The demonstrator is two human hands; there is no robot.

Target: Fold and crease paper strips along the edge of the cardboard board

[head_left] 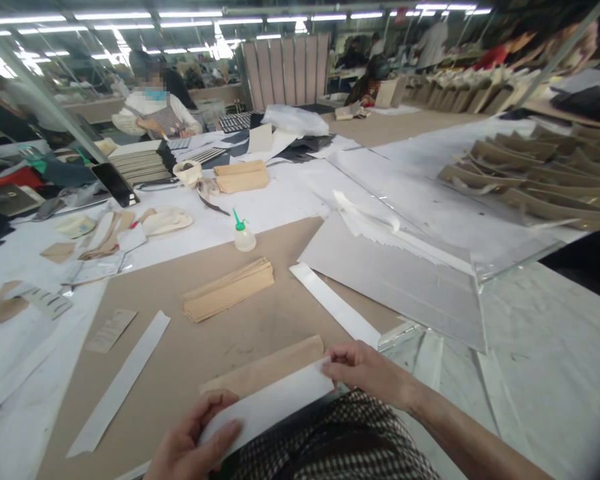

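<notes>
And here a long, flat, white paper-like strip point(280, 403) is held by both hands, low on the near side of the small translucent bottle with a green nozzle cap point(245, 237). One end is clamped between the thumb and fingers of the left hand point(197, 433); the other is pinched in the fingertips of the right hand point(359, 365). The hands are kept well apart, and the strip is stretched between them. Its long axis is run from hand to hand, aslant, the left end set nearer the wearer and the right end farther out. By neither hand is it more closely approached: both are on it. Just on the bottle side of the strip, a flat, tan, paper-like piece point(277, 369) is seen, partly covered and laid nearly parallel; whether the two are joined cannot be told. As for looks, the held strip is plain, pale and smooth, straight-edged, its left end hidden by the thumb. Close on the near side of the bottle, a stack of folded tan pieces point(229, 293) is laid on a brown, sheet-covered surface point(190, 353); to the bottle's near left, another narrow white strip point(123, 383) is laid out.
</notes>
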